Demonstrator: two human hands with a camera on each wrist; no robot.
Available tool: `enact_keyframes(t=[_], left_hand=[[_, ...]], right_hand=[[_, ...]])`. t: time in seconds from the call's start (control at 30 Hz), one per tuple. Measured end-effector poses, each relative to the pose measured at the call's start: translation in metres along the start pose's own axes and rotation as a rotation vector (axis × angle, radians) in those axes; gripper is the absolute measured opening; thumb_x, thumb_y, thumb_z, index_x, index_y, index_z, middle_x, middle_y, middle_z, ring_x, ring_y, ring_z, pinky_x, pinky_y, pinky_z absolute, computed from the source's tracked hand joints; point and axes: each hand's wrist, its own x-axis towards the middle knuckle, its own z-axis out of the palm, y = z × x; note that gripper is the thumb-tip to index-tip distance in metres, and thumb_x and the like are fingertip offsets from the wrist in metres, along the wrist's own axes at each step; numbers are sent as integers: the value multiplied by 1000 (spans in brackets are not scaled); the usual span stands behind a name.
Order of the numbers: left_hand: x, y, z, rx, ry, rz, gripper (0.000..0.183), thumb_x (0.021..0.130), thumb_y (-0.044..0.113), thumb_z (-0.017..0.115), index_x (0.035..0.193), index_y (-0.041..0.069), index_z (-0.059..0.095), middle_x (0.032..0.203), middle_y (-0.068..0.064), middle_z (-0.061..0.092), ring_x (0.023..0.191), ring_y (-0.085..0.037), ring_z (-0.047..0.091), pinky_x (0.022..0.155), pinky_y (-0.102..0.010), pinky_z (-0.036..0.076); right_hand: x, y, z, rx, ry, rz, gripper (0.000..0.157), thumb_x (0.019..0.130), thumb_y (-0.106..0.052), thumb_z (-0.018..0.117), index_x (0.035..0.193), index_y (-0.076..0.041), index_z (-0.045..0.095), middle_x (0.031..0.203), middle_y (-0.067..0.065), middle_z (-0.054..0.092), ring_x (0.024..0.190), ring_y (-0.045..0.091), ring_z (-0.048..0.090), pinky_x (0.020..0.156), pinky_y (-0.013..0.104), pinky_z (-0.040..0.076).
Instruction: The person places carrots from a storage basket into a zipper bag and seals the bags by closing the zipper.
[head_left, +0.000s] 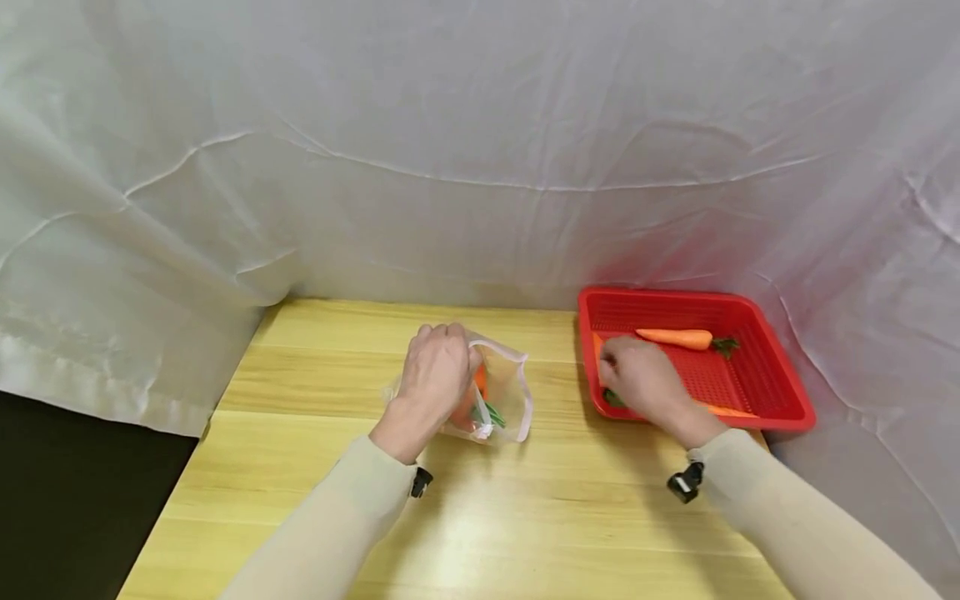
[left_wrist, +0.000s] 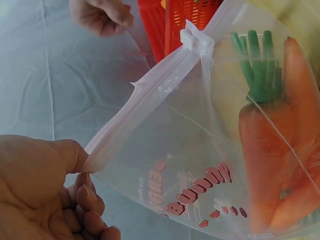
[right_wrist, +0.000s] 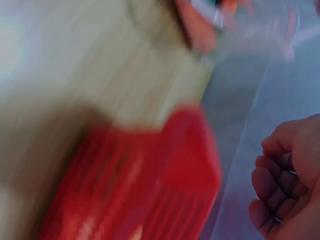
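Clear plastic forms the bag (head_left: 509, 393), which lies on the table (head_left: 480, 517) left of the basket, its pale-edged mouth turned right. At least two carrots (left_wrist: 265, 155) show inside, greens toward the mouth. The left hand (head_left: 437, 371) pinches the bag's edge between thumb and forefinger, the other fingers curled free. The right hand (head_left: 645, 375) is over the left part of the red basket (head_left: 783, 362), fingers loosely curled, nothing in them; whether it touches the basket cannot be told. In the basket, one carrot (head_left: 673, 337) lies along the far side, another (head_left: 727, 411) at the near side, partly hidden.

Risks, as judged: the bag is held at one edge only, so the limp film could fold and close the mouth. Leafy tops or the slider (left_wrist: 196, 41) could snag a carrot on entry. A hard push could pull the film from the pinch or tear it.

The table is pale wood-grain with glare at the near side. Creased grey cloth (head_left: 450, 125) hangs behind it and at both sides; a dark area (head_left: 82, 483) shows at near left.
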Motion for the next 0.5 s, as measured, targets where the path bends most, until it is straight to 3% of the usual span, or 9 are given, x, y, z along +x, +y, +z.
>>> enact_keyframes(t=[0.13, 0.23, 0.37, 0.5], left_hand=[[0, -1, 0, -11, 0, -3, 23, 92, 12, 68, 75, 6, 55, 65, -4, 51, 61, -22, 45, 69, -34, 41], [1, -1, 0, -19, -5, -10, 23, 92, 13, 68, 74, 6, 55, 64, -4, 50, 61, -22, 45, 70, -33, 40], [1, -3, -1, -30, -12, -14, 24, 92, 12, 67, 73, 6, 54, 63, -4, 49, 60, -21, 45, 70, -33, 41], [0, -5, -1, -41, -21, -14, 24, 92, 11, 66, 72, 6, 54, 63, -3, 48, 60, -21, 45, 70, -33, 41]], right_hand=[[-9, 46, -20, -160, 5, -81, 6, 87, -7, 71, 85, -8, 65, 75, 5, 63, 74, 30, 62, 69, 48, 47], [-18, 74, -29, -262, -60, -91, 17, 84, -11, 81, 93, -6, 68, 82, 8, 66, 81, 34, 63, 69, 49, 46], [-29, 101, -30, -365, -189, -105, 32, 79, -17, 89, 99, -5, 68, 84, 10, 65, 86, 33, 61, 68, 47, 47], [-38, 118, -24, -437, -211, -167, 36, 76, -23, 92, 93, -6, 65, 82, 9, 61, 87, 33, 59, 65, 46, 47]])
